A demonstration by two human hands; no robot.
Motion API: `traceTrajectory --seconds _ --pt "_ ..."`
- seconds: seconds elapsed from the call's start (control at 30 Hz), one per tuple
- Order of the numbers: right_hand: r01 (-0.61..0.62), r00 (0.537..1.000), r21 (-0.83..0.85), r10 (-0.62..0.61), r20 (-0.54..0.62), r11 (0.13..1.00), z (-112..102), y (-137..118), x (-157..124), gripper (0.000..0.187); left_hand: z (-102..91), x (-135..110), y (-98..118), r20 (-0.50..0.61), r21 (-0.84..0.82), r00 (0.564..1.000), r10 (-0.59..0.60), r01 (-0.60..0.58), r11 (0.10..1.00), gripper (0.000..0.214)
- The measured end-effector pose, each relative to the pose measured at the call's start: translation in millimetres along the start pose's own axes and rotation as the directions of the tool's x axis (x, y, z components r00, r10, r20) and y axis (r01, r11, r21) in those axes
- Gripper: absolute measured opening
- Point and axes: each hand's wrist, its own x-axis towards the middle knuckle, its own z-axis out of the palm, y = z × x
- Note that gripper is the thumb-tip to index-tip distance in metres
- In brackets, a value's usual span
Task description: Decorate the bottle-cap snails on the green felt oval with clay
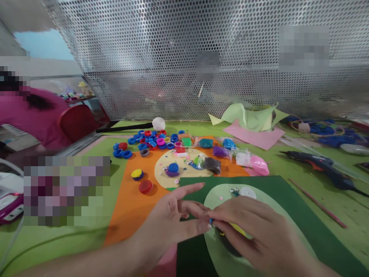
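Right hand (253,223) has a tiny blue bit (211,221) pinched between its fingertips, over the light green oval (290,209) on a dark green sheet (266,182). Left hand (170,221) meets it there, index finger sticking out, so they're together at the tips; can't tell if the left grips too. 2 caps, 1 red (145,187) and 1 yellow-topped (137,174), sit on the orange sheet (129,209). Glue gun (324,167) lies on the surface (72,244), off right.
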Motion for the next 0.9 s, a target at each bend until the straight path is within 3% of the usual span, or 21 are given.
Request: traceTrajectory --seconds 0.37,0.9 --pt "-0.036 0.999 0.081 0.038 -0.013 0.996 -0.2 -1.8 -2.1 0.021 0.1 -0.7 1.4 -0.013 -0.023 1.000 -0.001 0.001 1.000 0.058" --pt "0.020 0.999 0.034 -0.019 -0.049 0.999 0.8 -1.2 1.3 0.008 -6.5 -1.1 -5.1 0.051 0.048 0.997 0.064 -0.066 0.997 0.049"
